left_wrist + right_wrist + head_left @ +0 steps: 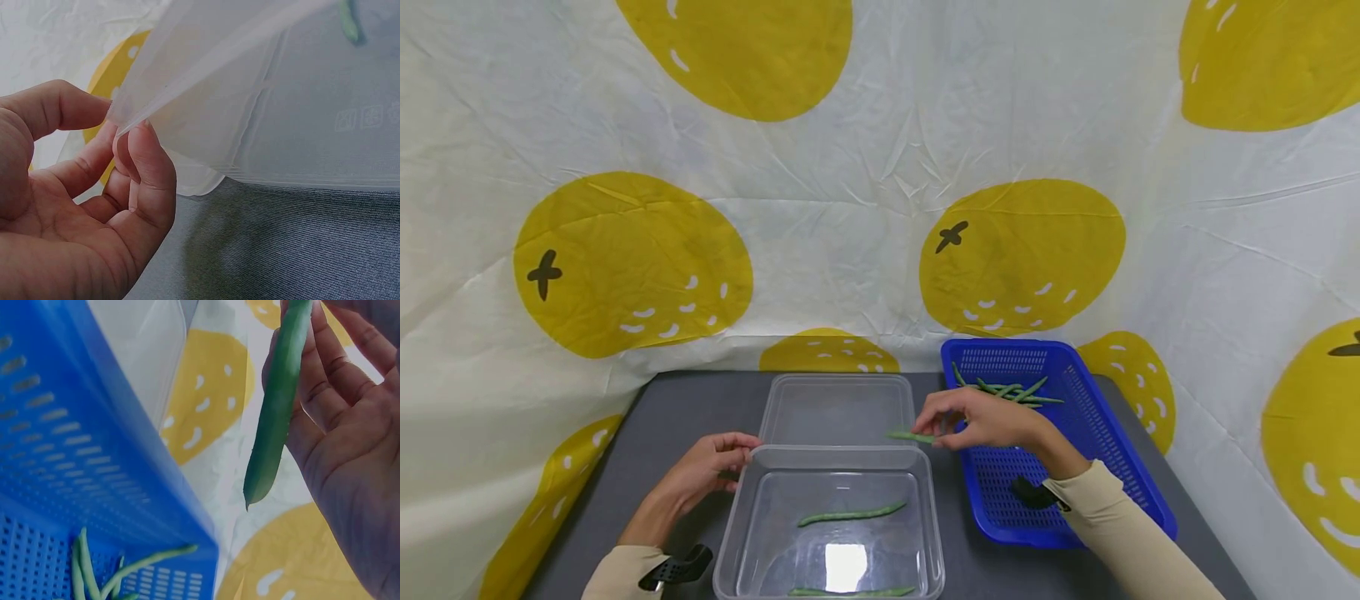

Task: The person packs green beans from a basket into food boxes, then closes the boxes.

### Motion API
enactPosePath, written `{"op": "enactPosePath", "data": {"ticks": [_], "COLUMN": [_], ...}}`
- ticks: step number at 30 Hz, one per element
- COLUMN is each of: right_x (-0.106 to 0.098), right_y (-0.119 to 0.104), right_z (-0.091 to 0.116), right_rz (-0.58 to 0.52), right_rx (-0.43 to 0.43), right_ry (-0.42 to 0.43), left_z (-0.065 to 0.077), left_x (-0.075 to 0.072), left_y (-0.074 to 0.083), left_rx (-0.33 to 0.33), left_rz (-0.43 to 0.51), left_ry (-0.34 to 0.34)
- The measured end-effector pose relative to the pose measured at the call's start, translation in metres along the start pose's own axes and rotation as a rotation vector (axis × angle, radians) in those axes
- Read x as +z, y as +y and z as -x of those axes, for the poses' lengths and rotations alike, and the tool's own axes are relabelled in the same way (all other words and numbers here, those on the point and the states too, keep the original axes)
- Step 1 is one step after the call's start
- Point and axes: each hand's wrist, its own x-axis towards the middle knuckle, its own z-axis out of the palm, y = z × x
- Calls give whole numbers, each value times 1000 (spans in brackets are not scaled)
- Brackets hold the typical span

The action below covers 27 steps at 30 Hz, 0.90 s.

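Observation:
My right hand [981, 419] pinches a green bean [279, 406] between thumb and fingers, held over the gap between the blue basket [1120, 450] and the clear plastic container [936, 533]. My left hand [711, 467] grips the container's far left corner; in the left wrist view, thumb and fingertips pinch its rim [122, 122]. Inside the container lie two green beans, one across the middle [852, 515] and another along the near side [852, 592]. More green beans [1011, 389] sit heaped at the far end of the basket.
A clear flat lid [838, 408] lies on the dark grey table [700, 408] just behind the container. The basket stands at the right side of the table. A white cloth with yellow fruit prints [835, 250] hangs behind and around the table.

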Motion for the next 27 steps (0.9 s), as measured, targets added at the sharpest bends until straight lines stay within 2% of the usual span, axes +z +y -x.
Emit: {"op": "enactPosePath", "data": {"ticks": [10,20,27], "right_x": [13,27,39], "right_y": [-4,-7,-9], "right_z": [-14,-29,-41], "right_rz": [-3,-62,-52], "right_rx": [1,-50,-61], "right_ry": [-37,-89,-129], "left_z": [1,1,0], "left_x": [1,2,2], "left_y": [0,2,1], "left_rx": [2,0,-1], "left_rz": [-7,-5,-8], "left_ry": [2,13,14]}}
